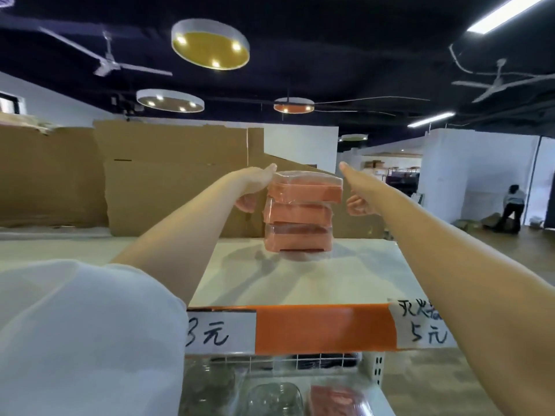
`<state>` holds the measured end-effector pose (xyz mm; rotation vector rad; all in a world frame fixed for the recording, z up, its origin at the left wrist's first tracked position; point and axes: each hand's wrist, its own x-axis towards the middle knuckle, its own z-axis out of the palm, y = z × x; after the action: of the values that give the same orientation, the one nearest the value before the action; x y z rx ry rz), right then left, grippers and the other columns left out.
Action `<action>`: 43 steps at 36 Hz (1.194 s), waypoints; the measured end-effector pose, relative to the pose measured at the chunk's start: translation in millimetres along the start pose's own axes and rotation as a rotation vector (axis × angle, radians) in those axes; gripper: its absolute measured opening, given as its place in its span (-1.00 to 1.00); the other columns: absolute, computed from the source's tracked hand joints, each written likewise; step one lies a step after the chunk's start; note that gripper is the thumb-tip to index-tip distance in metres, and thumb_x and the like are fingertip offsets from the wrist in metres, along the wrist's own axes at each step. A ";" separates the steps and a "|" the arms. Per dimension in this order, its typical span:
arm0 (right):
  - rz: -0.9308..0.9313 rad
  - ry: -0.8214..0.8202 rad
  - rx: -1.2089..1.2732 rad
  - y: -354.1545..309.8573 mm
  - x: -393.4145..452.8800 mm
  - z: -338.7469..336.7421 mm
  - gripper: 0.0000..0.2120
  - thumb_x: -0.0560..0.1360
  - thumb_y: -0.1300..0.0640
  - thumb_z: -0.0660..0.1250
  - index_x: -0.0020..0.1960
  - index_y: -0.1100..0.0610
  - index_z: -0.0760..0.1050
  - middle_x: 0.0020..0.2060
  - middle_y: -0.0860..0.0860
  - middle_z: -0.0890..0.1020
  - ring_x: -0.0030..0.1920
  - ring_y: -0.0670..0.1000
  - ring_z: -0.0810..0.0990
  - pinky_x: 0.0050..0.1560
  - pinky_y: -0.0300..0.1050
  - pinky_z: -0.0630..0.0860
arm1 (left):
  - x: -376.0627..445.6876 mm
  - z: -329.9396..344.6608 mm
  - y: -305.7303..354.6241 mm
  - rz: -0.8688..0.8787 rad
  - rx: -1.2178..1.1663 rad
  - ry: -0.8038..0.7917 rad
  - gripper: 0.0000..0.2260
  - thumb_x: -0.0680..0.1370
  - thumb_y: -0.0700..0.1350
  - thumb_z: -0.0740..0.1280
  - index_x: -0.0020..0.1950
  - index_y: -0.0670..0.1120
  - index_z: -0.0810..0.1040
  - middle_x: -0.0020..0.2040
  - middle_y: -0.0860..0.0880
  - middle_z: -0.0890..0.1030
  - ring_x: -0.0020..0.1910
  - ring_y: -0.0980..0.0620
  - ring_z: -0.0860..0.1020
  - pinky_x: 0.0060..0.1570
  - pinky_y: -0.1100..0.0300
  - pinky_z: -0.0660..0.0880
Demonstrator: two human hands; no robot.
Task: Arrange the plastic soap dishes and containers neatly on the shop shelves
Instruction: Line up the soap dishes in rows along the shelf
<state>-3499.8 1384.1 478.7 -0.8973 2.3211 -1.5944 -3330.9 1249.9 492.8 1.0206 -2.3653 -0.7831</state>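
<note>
Three pink soap dishes in clear wrap stand stacked on the white top shelf (pixel 300 283). The top soap dish (pixel 304 192) sits askew, shifted right over the middle dish (pixel 295 213) and the bottom dish (pixel 298 240). My left hand (pixel 255 187) grips the top dish's left end, thumb over its corner and fingers curled beneath. My right hand (pixel 357 196) hovers just off the dish's right end, thumb straight up, fingers loosely curled, with a narrow gap to the dish.
Flattened cardboard (pixel 180 190) stands behind the stack at the shelf's back. The orange shelf edge (pixel 324 328) carries handwritten price labels. On the shelf below lie clear containers (pixel 273 397) and a reddish packet (pixel 333 400). A person (pixel 513 208) bends over far right.
</note>
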 end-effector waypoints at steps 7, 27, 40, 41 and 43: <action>0.141 -0.153 0.245 -2.0 4.1 5.7 -0.48 0.52 -0.16 0.31 0.24 0.23 0.39 0.04 0.17 0.58 -0.06 0.08 0.59 -0.19 -0.17 0.57 | 4.1 10.3 -5.6 -0.130 -0.042 -0.042 -0.58 0.66 -0.03 0.04 0.35 -0.34 0.33 0.07 -0.26 0.51 -0.28 -0.08 0.54 -0.22 0.09 0.55; 0.100 -0.320 0.592 5.3 -27.1 -6.3 -0.72 0.55 -0.03 0.16 0.12 0.15 0.40 -0.10 0.18 0.54 -0.06 0.18 0.58 -0.07 0.10 0.61 | 5.3 23.6 6.3 -0.281 -0.507 -0.057 -0.62 0.54 0.13 0.26 0.09 -0.16 0.34 -0.16 -0.09 0.35 -0.33 0.01 0.36 -0.37 0.17 0.48; 0.065 -0.368 0.633 31.0 -108.1 -25.0 -0.56 0.51 -0.12 0.18 0.21 0.19 0.45 -0.23 0.14 0.64 -0.33 0.08 0.65 -0.50 -0.23 0.53 | -108.1 18.3 -7.9 -0.170 -0.676 -0.005 -0.88 0.54 -0.01 0.30 -0.04 -0.05 0.52 -0.12 -0.11 0.58 -0.22 -0.03 0.60 -0.52 0.22 0.54; 0.054 -0.375 0.656 32.2 -117.0 -26.8 -0.58 0.51 -0.10 0.20 0.20 0.18 0.45 -0.26 0.12 0.63 -0.39 0.05 0.62 -0.53 -0.25 0.51 | -121.6 19.2 -10.0 -0.164 -0.658 0.015 -0.88 0.52 -0.03 0.33 -0.04 -0.07 0.54 -0.17 -0.10 0.58 -0.24 -0.02 0.59 -0.54 0.23 0.52; 0.033 -0.385 0.697 35.3 -135.0 -30.0 -0.63 0.51 -0.09 0.26 0.17 0.15 0.47 -0.28 0.10 0.62 -0.47 0.00 0.58 -0.57 -0.28 0.48 | -145.2 21.2 -15.0 -0.157 -0.643 0.065 -0.81 0.52 -0.02 0.35 0.02 -0.12 0.52 -0.19 -0.12 0.59 -0.28 -0.03 0.58 -0.56 0.24 0.51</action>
<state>-3419.1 1493.4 435.0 -0.8705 1.3666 -1.8249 -3244.7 1358.4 442.4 0.9249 -1.7875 -1.4200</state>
